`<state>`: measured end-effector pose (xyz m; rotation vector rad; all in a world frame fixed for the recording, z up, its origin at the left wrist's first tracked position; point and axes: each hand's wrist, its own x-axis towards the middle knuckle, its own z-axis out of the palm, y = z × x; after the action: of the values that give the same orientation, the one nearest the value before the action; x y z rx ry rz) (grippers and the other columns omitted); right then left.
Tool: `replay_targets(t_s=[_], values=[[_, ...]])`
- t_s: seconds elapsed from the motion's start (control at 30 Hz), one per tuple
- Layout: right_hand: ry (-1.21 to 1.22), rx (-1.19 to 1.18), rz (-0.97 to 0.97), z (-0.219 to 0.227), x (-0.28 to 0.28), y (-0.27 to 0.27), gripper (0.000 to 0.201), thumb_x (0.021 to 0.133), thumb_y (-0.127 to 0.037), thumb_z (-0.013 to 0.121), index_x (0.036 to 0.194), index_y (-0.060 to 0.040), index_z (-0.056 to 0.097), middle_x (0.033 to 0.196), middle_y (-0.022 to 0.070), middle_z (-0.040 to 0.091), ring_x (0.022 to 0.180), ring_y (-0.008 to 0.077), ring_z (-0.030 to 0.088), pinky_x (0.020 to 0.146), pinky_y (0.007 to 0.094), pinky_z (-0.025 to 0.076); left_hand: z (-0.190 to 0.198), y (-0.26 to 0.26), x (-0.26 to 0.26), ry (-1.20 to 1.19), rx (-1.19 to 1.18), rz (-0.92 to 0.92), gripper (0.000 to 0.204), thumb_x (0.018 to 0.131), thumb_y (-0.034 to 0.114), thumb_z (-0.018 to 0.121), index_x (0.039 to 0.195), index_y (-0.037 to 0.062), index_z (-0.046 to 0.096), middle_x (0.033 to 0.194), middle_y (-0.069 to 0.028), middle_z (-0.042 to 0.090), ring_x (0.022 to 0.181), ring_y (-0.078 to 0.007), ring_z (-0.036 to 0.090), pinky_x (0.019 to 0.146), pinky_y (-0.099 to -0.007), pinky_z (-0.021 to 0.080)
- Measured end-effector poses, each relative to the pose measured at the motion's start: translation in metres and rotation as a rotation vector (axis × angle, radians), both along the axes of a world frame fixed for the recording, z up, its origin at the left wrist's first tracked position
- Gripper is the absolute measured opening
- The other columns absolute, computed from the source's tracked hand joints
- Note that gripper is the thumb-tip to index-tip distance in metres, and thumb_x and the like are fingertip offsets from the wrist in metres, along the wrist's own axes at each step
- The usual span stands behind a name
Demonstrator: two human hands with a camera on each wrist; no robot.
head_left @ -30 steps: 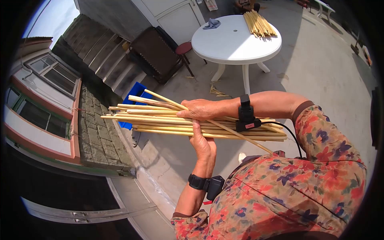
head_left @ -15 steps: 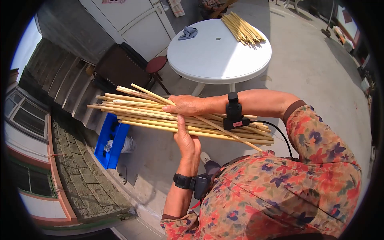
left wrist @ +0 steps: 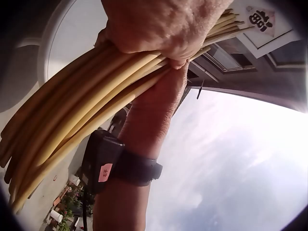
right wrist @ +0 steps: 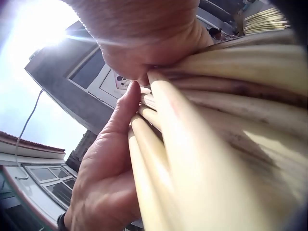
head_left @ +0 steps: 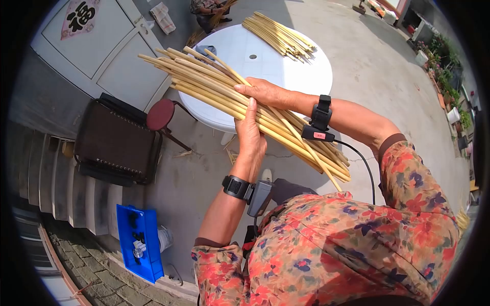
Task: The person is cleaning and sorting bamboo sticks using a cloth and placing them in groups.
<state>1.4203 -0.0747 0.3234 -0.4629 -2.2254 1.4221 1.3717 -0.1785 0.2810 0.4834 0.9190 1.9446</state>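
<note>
A bundle of long, pale yellow stalks (head_left: 204,92) lies slantwise across both hands in the head view, its left end overlapping the table. The left hand (head_left: 249,138) grips the bundle from below, its thumb up along the near side. From above, the right hand (head_left: 268,94) holds the same bundle, close beside the left thumb. One stalk crosses diagonally over the others beneath the right wrist. In the right wrist view, the left hand (right wrist: 108,168) presses against the stalks' side; the left wrist view shows the stalks (left wrist: 91,101) fanning out below the hand. Most fingers are hidden.
A white round table (head_left: 311,86) bears another pile of stalks (head_left: 278,35) and a grey cloth (head_left: 206,50). To the left are a red stool (head_left: 161,115), a dark folded chair (head_left: 120,140) and steps. A blue crate (head_left: 153,250) stands below them. Another person (head_left: 206,10) sits behind the table.
The head view has turned, bringing the door and stool further in. The bundle has tilted, its left end now higher and over the table. Both hands keep their hold.
</note>
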Motion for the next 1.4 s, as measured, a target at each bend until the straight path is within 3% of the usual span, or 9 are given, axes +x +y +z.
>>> replay_targets(t_s=[0.23,0.33,0.4,0.63,0.7,0.87,1.17,1.27,1.4], values=[[-0.096,-0.091,-0.253,-0.012,0.012,0.022,0.063,0.086,-0.05,0.04,0.098,0.0106,0.053,0.09,0.0244,0.058,0.084,0.027,0.057,0.077,0.0352,0.043,0.005,0.026,0.005,0.035,-0.122,-0.123,0.046,0.088,0.03,0.051,0.125,0.0085,0.034,0.116,-0.0076,0.047,0.105,-0.0187,0.049,0.082,-0.036,0.047],[-0.111,-0.182,-0.234,-0.021,0.023,0.049,0.062,0.087,-0.049,0.039,0.104,0.0099,0.05,0.095,0.0243,0.057,0.088,0.0275,0.056,0.08,0.0352,0.041,0.002,0.048,0.002,-0.023,-0.187,-0.234,0.05,0.085,0.024,0.057,0.123,0.0067,0.031,0.114,-0.0087,0.049,0.102,-0.0188,0.052,0.079,-0.033,0.049],[-0.21,-0.2,-0.114,-0.038,-0.009,0.042,0.063,0.086,-0.049,0.039,0.104,0.0103,0.049,0.096,0.0235,0.057,0.087,0.0274,0.055,0.08,0.0359,0.041,-0.011,0.031,-0.025,-0.098,-0.264,-0.207,0.05,0.085,0.024,0.057,0.124,0.0066,0.032,0.114,-0.0091,0.049,0.102,-0.0193,0.052,0.078,-0.0334,0.05],[-0.213,-0.206,-0.226,-0.045,-0.007,0.054,0.062,0.086,-0.048,0.039,0.102,0.011,0.049,0.096,0.0248,0.056,0.086,0.028,0.055,0.078,0.0366,0.041,-0.029,0.062,-0.035,-0.044,-0.355,-0.287,0.047,0.085,0.024,0.057,0.121,0.0042,0.034,0.11,-0.0102,0.05,0.095,-0.0202,0.055,0.072,-0.0338,0.051],[-0.33,-0.214,-0.367,-0.049,-0.002,0.057,0.06,0.086,-0.047,0.04,0.099,0.011,0.05,0.092,0.0246,0.057,0.084,0.0284,0.055,0.077,0.0371,0.042,-0.038,0.071,-0.03,-0.052,-0.387,-0.234,0.045,0.085,0.024,0.057,0.119,0.003,0.037,0.107,-0.0108,0.052,0.092,-0.0199,0.056,0.069,-0.0335,0.051],[-0.368,-0.2,-0.37,-0.068,0.004,0.083,0.069,0.084,-0.056,0.041,0.105,0.0097,0.047,0.096,0.0236,0.056,0.09,0.0283,0.054,0.079,0.035,0.041,-0.047,0.093,-0.025,-0.058,-0.427,-0.284,0.044,0.084,0.024,0.058,0.117,0.0015,0.039,0.106,-0.011,0.053,0.091,-0.0196,0.056,0.07,-0.0318,0.05],[-0.522,-0.257,-0.601,-0.128,0.032,0.105,0.056,0.087,-0.046,0.04,0.109,0.0053,0.045,0.099,0.0255,0.055,0.095,0.0353,0.053,0.083,0.0387,0.04,-0.114,0.143,-0.016,0.004,-0.616,-0.464,0.055,0.082,0.018,0.061,0.119,-0.0076,0.03,0.111,-0.0178,0.049,0.095,-0.0238,0.054,0.076,-0.0315,0.048],[-0.579,-0.143,-0.682,-0.163,0.041,0.106,0.041,0.086,-0.036,0.042,0.109,-0.0025,0.046,0.102,0.0222,0.053,0.097,0.0363,0.051,0.083,0.0426,0.04,-0.134,0.151,-0.007,0.032,-0.663,-0.412,0.054,0.082,0.018,0.061,0.118,-0.0082,0.03,0.111,-0.0191,0.048,0.097,-0.0241,0.053,0.08,-0.0324,0.047],[-0.641,-0.115,-0.679,-0.146,0.027,0.102,0.039,0.087,-0.034,0.042,0.11,-0.0028,0.045,0.103,0.0202,0.054,0.097,0.0362,0.051,0.083,0.0427,0.04,-0.123,0.144,-0.01,0.077,-0.731,-0.294,0.034,0.086,0.012,0.054,0.114,-0.004,0.043,0.104,-0.0128,0.055,0.09,-0.021,0.058,0.071,-0.0332,0.051]])
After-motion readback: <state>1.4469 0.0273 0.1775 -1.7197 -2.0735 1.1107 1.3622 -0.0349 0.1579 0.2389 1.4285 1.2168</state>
